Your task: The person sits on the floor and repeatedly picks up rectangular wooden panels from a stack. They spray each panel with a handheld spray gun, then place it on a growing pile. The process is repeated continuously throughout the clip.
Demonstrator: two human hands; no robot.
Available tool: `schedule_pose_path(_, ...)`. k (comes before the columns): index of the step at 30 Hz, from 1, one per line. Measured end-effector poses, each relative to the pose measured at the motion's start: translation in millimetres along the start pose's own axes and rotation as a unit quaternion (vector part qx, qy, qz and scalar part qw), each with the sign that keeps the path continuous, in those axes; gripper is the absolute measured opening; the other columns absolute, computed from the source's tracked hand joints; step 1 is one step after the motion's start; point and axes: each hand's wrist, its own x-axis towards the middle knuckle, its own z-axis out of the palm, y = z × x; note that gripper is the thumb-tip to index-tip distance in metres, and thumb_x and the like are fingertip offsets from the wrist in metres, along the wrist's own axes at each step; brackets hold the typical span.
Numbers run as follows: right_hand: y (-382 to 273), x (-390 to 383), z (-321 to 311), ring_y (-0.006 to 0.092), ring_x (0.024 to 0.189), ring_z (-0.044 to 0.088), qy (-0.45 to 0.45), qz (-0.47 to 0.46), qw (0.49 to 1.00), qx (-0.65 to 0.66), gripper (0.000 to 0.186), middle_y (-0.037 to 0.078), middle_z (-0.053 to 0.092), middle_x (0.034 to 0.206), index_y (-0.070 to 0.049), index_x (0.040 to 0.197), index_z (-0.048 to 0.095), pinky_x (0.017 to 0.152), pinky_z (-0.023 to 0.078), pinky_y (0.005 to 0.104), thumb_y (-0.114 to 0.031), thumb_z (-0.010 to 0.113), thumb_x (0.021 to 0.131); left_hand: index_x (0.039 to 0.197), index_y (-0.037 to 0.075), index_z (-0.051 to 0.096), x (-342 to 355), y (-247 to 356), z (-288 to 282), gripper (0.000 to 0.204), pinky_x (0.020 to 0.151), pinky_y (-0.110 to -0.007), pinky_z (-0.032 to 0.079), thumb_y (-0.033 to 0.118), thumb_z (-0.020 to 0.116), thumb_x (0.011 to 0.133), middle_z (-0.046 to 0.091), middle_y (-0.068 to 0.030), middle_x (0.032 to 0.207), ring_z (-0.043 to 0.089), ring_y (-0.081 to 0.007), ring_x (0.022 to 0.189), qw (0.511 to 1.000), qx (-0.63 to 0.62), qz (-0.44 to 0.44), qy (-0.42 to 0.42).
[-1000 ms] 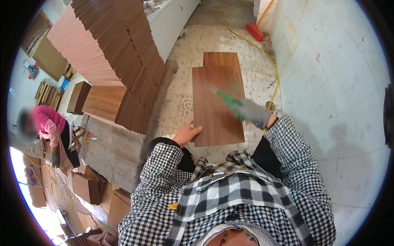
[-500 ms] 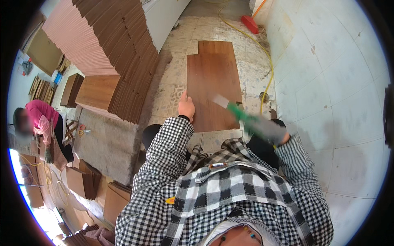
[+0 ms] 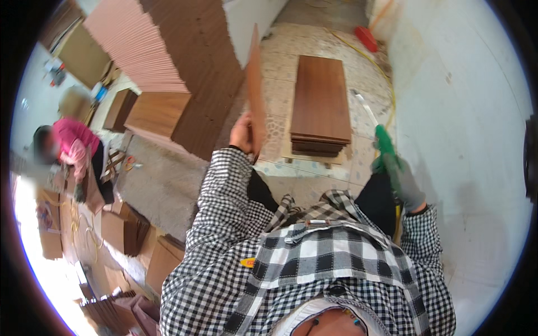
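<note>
My left hand (image 3: 242, 133) is bare and closed on a wood-grain board (image 3: 256, 95). That board stands nearly edge-on, to the left of a low stack of similar brown boards (image 3: 319, 98) in front of me. A green-handled scraper (image 3: 383, 137) is in my right hand (image 3: 408, 182), which wears a grey glove. The tool's narrow pale blade points forward, right of the stack and apart from it. My right fingers are partly hidden around the handle.
A tall board stack (image 3: 210, 73) rises at the left, beside a grey slab (image 3: 159, 179). Farther left a person in pink (image 3: 78, 145) bends over a board. A pale wall (image 3: 454, 101) closes the right. A yellow hose (image 3: 388, 84) and red dustpan-like object (image 3: 367, 40) lie ahead.
My left hand has lifted the top board off the stack, tilting it up and leftward. The scraper has swung from above the boards to the right, its blade now pointing forward.
</note>
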Motion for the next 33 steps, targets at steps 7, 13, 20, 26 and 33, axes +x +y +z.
schedule_pose_path(7, -83.4, 37.1, 111.2, 0.0312, 0.089, 0.069, -0.355, -0.232, 0.854, -0.301, 0.064, 0.019, 0.07, 0.103, -0.012, 0.144, 0.05, 0.079, 0.053, 0.0464, -0.051, 0.058, 0.095, 0.137, -0.002, 0.044, -51.8, 32.7, 13.6, 0.068, 0.065, -0.034, 0.05, 0.053, 0.048, 0.097, 0.051, -0.025, 0.114, 0.053, -0.0271, 0.081, 0.901, -0.259, -0.209, -0.278)
schedule_pose_path(13, -69.7, 103.0, 65.0, 0.0287, 0.08, 0.069, -0.111, -0.114, 0.947, -0.277, 0.063, 0.018, 0.07, 0.092, -0.013, 0.139, 0.056, 0.074, 0.055, 0.0426, -0.059, 0.052, 0.096, 0.145, -0.002, 0.037, -63.1, 29.1, 12.9, 0.078, 0.068, -0.035, 0.054, 0.055, 0.054, 0.095, 0.04, -0.0305, 0.135, 0.055, -0.0327, 0.096, 0.887, -0.258, -0.21, -0.32)
schedule_pose_path(20, -50.6, 80.9, 38.6, 0.0239, 0.083, 0.07, -0.106, 0.018, 0.961, -0.253, 0.067, 0.015, 0.072, 0.094, -0.007, 0.132, 0.06, 0.08, 0.054, 0.0382, -0.062, 0.05, 0.096, 0.147, 0.002, 0.036, -47.9, 25.0, 1.7, 0.079, 0.067, -0.036, 0.054, 0.058, 0.054, 0.094, 0.038, -0.0328, 0.14, 0.055, -0.0344, 0.1, 0.85, -0.296, -0.223, -0.374)
schedule_pose_path(26, -69.8, 72.9, 63.7, 0.0322, 0.085, 0.068, -0.212, -0.148, 0.936, -0.238, 0.068, 0.02, 0.069, 0.093, -0.001, 0.127, 0.061, 0.08, 0.053, 0.0435, -0.061, 0.049, 0.097, 0.151, 0.005, 0.033, -57.8, 24.2, 3.7, 0.078, 0.071, -0.038, 0.053, 0.059, 0.046, 0.097, 0.038, -0.0323, 0.144, 0.052, -0.0331, 0.099, 0.84, -0.264, -0.208, -0.425)
schedule_pose_path(33, -60.4, 108.2, 78.5, 0.0146, 0.069, 0.056, -0.292, -0.192, 0.935, -0.06, 0.058, 0.003, 0.058, 0.075, 0.001, 0.1, 0.066, 0.062, 0.047, 0.0349, -0.056, 0.054, 0.098, 0.155, 0.005, 0.028, -52.4, 10.4, -33.7, 0.079, 0.084, -0.041, 0.048, 0.058, 0.045, 0.097, 0.029, -0.0329, 0.152, 0.047, -0.0335, 0.107, 0.794, -0.276, -0.202, -0.503)
